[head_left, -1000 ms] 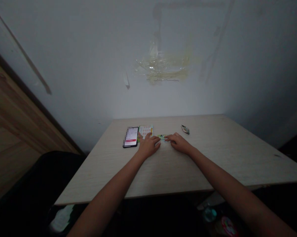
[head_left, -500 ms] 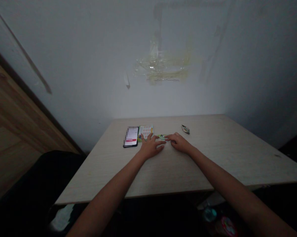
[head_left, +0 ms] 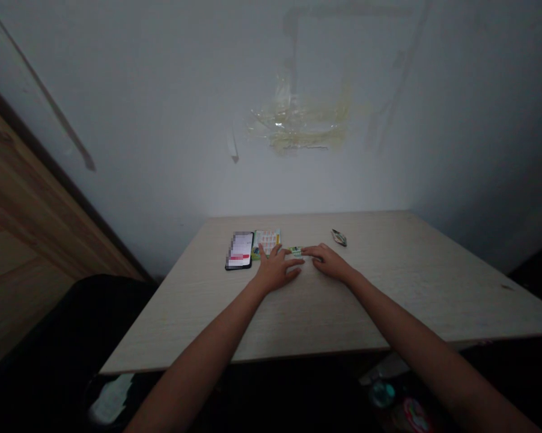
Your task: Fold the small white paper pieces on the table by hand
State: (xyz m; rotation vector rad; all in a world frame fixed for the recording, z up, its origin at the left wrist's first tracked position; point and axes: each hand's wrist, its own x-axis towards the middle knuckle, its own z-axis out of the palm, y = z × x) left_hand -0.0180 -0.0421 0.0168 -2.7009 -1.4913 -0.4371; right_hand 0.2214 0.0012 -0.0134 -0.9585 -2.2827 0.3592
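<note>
My left hand (head_left: 274, 269) rests on the table with its fingers spread. Its thumb and forefinger lie over the lower edge of a printed card or sheet (head_left: 268, 239) with small pictures in rows and a green border. Between my two hands lies a small green and white printed piece (head_left: 295, 251), too small to name. My right hand (head_left: 325, 261) has its forefinger stretched out to the right edge of that piece, the other fingers loosely bent. Left of the printed sheet, a phone (head_left: 240, 249) with a lit, partly blurred screen lies flat.
A small crumpled or folded patterned piece (head_left: 338, 237) lies behind my right hand on the pale wooden table (head_left: 298, 325). The wall (head_left: 163, 150), patched with clear tape (head_left: 298, 123), rises at the table's back edge. Below the front right edge are a turquoise item (head_left: 383, 393) and other dim things.
Both hands stay almost in place. The view has shifted very slightly, and the small green and white piece lies between the fingertips as before.
</note>
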